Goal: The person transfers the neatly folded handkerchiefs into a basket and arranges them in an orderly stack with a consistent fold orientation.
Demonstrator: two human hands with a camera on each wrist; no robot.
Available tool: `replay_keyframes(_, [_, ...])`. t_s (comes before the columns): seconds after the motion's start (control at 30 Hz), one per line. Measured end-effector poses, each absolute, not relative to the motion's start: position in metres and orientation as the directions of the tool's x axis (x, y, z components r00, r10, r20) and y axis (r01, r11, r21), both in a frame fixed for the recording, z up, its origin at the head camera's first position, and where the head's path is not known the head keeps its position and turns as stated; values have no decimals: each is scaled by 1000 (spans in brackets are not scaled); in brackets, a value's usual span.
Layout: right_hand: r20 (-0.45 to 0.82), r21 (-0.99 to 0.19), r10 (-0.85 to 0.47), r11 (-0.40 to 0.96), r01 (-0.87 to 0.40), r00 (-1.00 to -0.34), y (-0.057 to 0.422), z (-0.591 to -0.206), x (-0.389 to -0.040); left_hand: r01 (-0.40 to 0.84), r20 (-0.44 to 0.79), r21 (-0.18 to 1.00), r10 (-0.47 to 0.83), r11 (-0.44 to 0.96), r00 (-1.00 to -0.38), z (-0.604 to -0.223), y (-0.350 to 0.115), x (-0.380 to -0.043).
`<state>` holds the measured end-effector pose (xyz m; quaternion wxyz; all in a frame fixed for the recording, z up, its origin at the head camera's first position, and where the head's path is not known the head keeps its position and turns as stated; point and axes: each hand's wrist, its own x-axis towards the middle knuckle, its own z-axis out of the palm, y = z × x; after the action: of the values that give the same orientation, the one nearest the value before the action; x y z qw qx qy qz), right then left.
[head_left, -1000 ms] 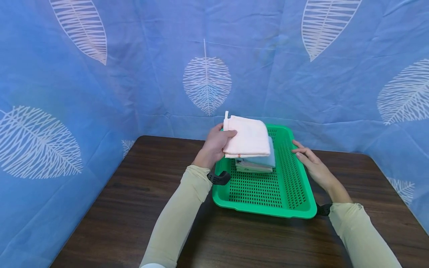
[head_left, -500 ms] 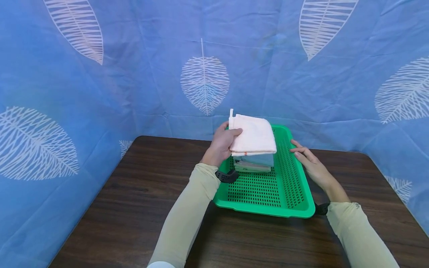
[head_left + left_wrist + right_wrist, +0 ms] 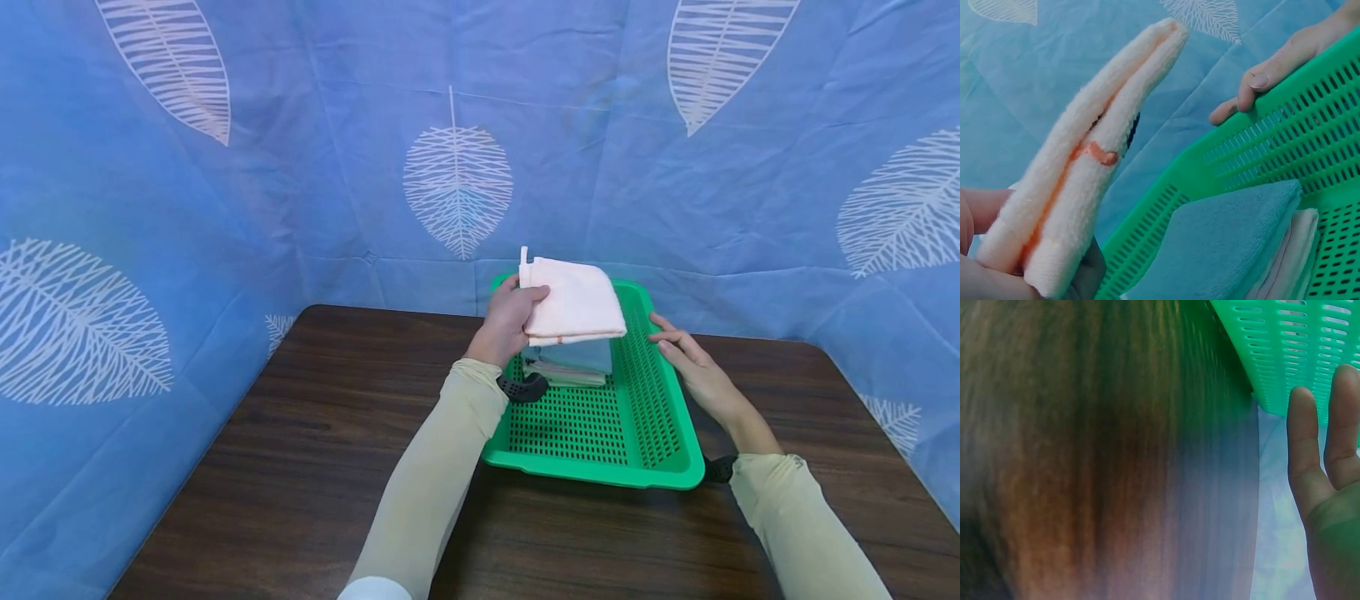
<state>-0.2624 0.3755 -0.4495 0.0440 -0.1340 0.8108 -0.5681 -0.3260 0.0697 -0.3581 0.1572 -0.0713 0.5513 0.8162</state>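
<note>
My left hand (image 3: 507,325) pinches a folded pale pink towel (image 3: 573,300) by its left side, thumb on top. A hanging loop sticks up at its far corner, and orange stitching shows on its folded edge in the left wrist view. The towel is held above a stack in the green basket (image 3: 577,473). A folded blue towel (image 3: 1229,234) tops that stack, over paler folded towels (image 3: 1297,250). My right hand (image 3: 701,371) touches the basket's right rim, its fingers fairly straight along the outer wall in the right wrist view.
The basket, with slotted walls and floor, stands on a dark wooden table (image 3: 300,467). Behind the table hangs a blue cloth (image 3: 555,167) with white leaf prints. Each wrist wears a black band.
My left hand has carried the pink towel to the right, further over the stack, and its front edge has tipped up slightly. The right hand stays at the basket's rim.
</note>
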Motion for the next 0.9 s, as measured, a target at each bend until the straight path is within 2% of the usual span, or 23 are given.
replay_keyframes(0.43, [96, -929, -273, 321, -185, -957, 377, -450, -262, -361, -314, 867, 185, -343, -931, -373, 80, -334])
replay_keyframes(0.9, [92, -931, -259, 320, -175, -961, 376, -449, -262, -356, -317, 907, 189, -226, -929, -380, 82, -333])
